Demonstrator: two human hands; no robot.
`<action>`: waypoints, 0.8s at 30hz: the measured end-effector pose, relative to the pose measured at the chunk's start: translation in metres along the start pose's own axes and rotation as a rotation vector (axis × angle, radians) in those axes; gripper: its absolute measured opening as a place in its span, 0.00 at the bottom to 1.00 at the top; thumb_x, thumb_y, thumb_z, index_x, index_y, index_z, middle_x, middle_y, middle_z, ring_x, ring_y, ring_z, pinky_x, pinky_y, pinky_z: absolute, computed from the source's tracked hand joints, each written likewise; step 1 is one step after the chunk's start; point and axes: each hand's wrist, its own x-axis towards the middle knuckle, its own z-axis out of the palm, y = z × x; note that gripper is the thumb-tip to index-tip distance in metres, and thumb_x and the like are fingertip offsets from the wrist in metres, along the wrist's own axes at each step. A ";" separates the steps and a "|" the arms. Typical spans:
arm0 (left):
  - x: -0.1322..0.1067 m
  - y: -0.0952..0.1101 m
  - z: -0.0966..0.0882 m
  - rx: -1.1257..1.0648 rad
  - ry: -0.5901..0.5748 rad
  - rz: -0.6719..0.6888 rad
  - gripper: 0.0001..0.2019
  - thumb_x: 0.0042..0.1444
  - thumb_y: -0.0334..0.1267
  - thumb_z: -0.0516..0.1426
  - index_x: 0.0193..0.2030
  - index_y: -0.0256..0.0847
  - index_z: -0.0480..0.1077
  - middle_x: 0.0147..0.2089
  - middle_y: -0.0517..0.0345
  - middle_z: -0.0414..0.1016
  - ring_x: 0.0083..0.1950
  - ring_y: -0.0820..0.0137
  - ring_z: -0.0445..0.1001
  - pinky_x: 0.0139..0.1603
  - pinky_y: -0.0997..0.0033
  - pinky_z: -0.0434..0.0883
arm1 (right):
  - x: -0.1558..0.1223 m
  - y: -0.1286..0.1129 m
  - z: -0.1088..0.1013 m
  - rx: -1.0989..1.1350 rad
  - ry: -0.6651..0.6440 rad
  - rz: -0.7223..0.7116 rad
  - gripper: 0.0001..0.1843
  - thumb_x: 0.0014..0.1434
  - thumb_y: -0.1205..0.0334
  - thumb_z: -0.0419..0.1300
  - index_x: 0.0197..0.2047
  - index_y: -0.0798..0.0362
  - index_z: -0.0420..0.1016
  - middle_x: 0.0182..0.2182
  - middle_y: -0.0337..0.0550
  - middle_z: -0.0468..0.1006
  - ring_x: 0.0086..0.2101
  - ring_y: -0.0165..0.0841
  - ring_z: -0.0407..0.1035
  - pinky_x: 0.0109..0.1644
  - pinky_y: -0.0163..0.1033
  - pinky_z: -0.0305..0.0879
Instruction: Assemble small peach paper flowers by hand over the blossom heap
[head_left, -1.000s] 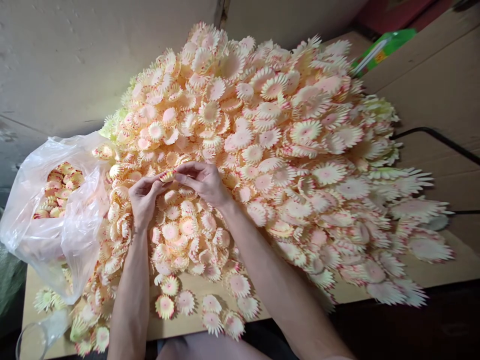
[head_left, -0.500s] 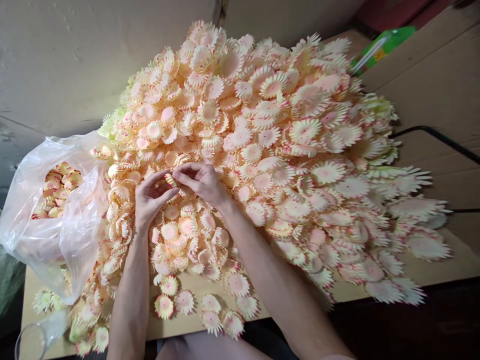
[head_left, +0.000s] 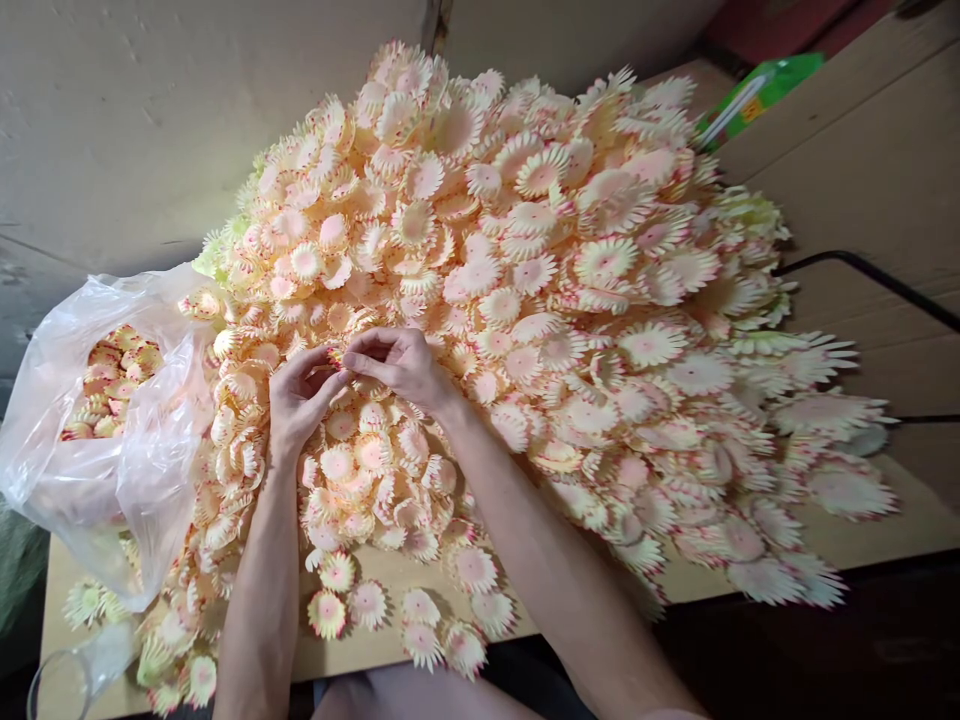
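My left hand [head_left: 302,392] and my right hand [head_left: 399,366] meet in front of a large heap of artificial flower petal pieces [head_left: 487,260], cream and pale pink with red-tipped edges. Between their fingertips is a small petal piece [head_left: 335,355], mostly hidden, with only its yellow and red edge showing. Both hands are closed in a pinch around it. Below the hands lie more loose petal pieces [head_left: 375,460], some flat and some cupped.
A translucent plastic bag [head_left: 45,400] at the left holds several closed, bud-like pieces [head_left: 120,375]. A clear round container [head_left: 64,680] lies at the near left corner of the table [head_left: 341,655]. Cardboard [head_left: 847,190], a green packet [head_left: 761,100] and a black rod [head_left: 885,285] are at the right.
The fingertips of both hands have drawn closer together, and less of the small petal piece shows between them. The heap and the bag look the same.
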 end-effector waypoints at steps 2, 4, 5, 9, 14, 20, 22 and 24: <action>0.000 0.002 0.001 -0.032 -0.022 -0.018 0.22 0.46 0.35 0.71 0.49 0.41 0.77 0.47 0.51 0.77 0.46 0.70 0.79 0.50 0.70 0.78 | 0.000 0.001 0.000 0.006 -0.003 -0.002 0.17 0.47 0.52 0.74 0.34 0.55 0.80 0.31 0.42 0.81 0.31 0.28 0.74 0.37 0.34 0.74; 0.000 0.003 0.002 -0.061 -0.029 -0.023 0.25 0.45 0.34 0.71 0.52 0.43 0.76 0.49 0.52 0.76 0.48 0.69 0.78 0.52 0.69 0.77 | 0.000 0.001 0.000 0.022 -0.009 -0.003 0.16 0.49 0.52 0.72 0.34 0.55 0.79 0.32 0.42 0.81 0.32 0.28 0.75 0.38 0.35 0.74; 0.000 0.003 0.001 -0.067 -0.031 -0.019 0.25 0.45 0.34 0.71 0.53 0.44 0.76 0.50 0.52 0.76 0.48 0.69 0.78 0.52 0.69 0.77 | -0.001 0.002 0.000 0.031 -0.012 -0.004 0.15 0.50 0.52 0.72 0.34 0.55 0.79 0.32 0.42 0.81 0.32 0.29 0.75 0.39 0.36 0.75; 0.001 -0.001 -0.002 0.011 -0.047 0.034 0.25 0.45 0.38 0.71 0.52 0.43 0.76 0.51 0.48 0.76 0.49 0.65 0.77 0.51 0.66 0.77 | -0.001 0.002 0.001 0.039 0.005 -0.031 0.17 0.47 0.53 0.74 0.34 0.56 0.79 0.33 0.43 0.81 0.34 0.31 0.76 0.42 0.38 0.76; 0.003 -0.004 -0.005 0.081 -0.051 0.099 0.25 0.43 0.40 0.72 0.51 0.43 0.78 0.56 0.45 0.73 0.58 0.58 0.74 0.58 0.62 0.74 | -0.001 0.000 0.004 0.023 0.052 -0.034 0.20 0.39 0.55 0.77 0.32 0.56 0.78 0.32 0.43 0.81 0.34 0.31 0.76 0.42 0.38 0.77; 0.000 0.004 -0.001 0.032 -0.055 0.017 0.25 0.48 0.37 0.70 0.55 0.43 0.76 0.54 0.47 0.76 0.51 0.66 0.77 0.52 0.69 0.76 | -0.001 0.000 0.000 0.067 0.052 0.018 0.17 0.43 0.54 0.76 0.33 0.55 0.81 0.32 0.42 0.81 0.32 0.30 0.76 0.40 0.37 0.76; -0.001 0.006 0.000 0.017 -0.050 0.010 0.25 0.48 0.37 0.70 0.54 0.43 0.77 0.54 0.48 0.77 0.50 0.67 0.77 0.49 0.72 0.76 | 0.000 0.001 -0.003 0.048 0.051 0.005 0.15 0.44 0.54 0.75 0.32 0.55 0.82 0.31 0.42 0.81 0.32 0.30 0.75 0.41 0.36 0.76; -0.001 0.007 0.000 -0.003 -0.056 0.009 0.25 0.47 0.36 0.71 0.54 0.43 0.77 0.55 0.48 0.77 0.49 0.68 0.78 0.47 0.74 0.76 | 0.000 0.003 -0.004 0.037 0.055 -0.007 0.15 0.45 0.54 0.75 0.32 0.55 0.82 0.31 0.43 0.81 0.32 0.29 0.75 0.41 0.35 0.75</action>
